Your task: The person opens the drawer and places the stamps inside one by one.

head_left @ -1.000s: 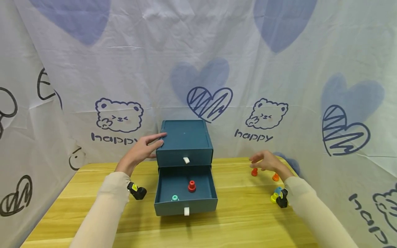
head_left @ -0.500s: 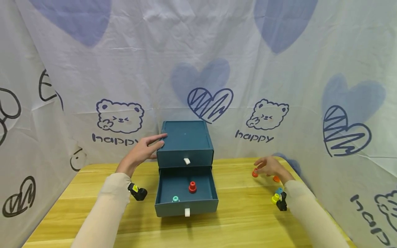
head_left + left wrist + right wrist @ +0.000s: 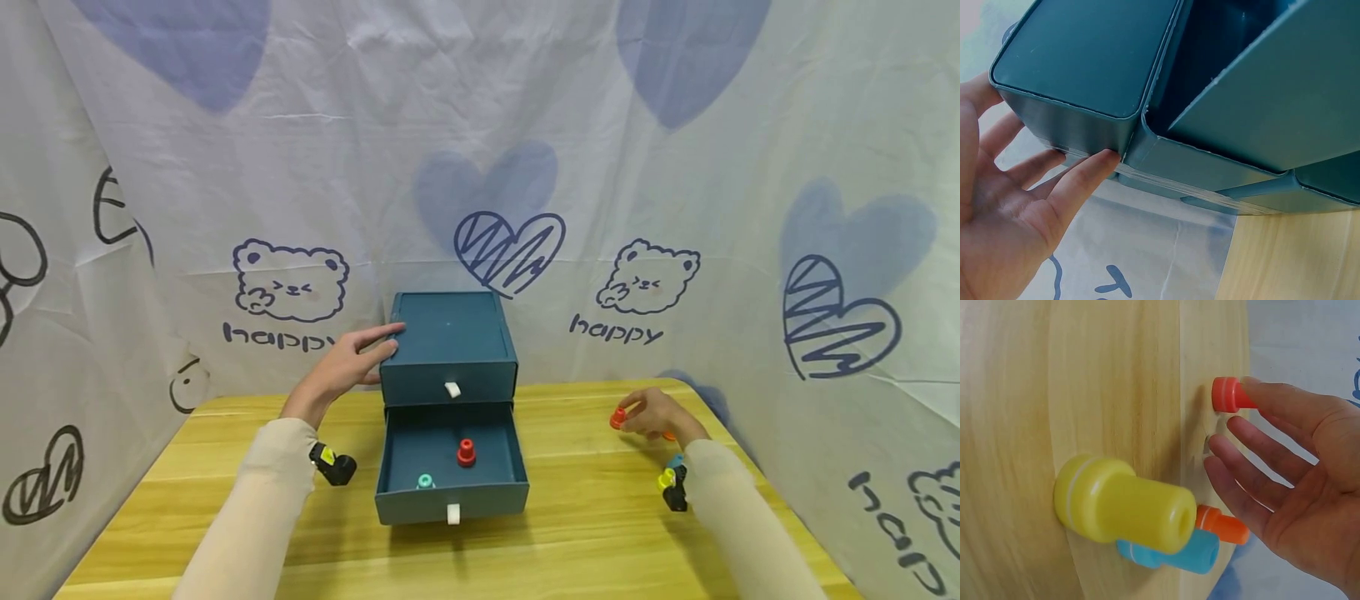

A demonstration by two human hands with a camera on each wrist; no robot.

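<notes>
My left hand [image 3: 341,362] rests against the left side of a dark blue two-drawer cabinet [image 3: 450,329], fingers fairly straight, some on its top edge. In the left wrist view the fingertips touch the cabinet wall [image 3: 1072,122]. The lower drawer [image 3: 450,504] is pulled out, with a red peg-like piece [image 3: 466,453] and a teal one [image 3: 425,482] inside. At the right, my right hand [image 3: 654,412] pinches the narrow end of another red piece [image 3: 618,418], which stands on the table. In the right wrist view the thumb overlaps that red piece [image 3: 1227,395], other fingers loosely bent.
Near the right wrist stand a yellow piece [image 3: 1122,500], a blue piece [image 3: 1194,551] and an orange piece [image 3: 1225,526]. The upper drawer [image 3: 427,383] is closed. A printed cloth [image 3: 480,167] hangs behind and beside the wooden table [image 3: 570,517].
My right hand has lowered and shifted slightly right, its fingertips coming to the standing red piece. The left hand, cabinet and drawer pieces stay where they were.
</notes>
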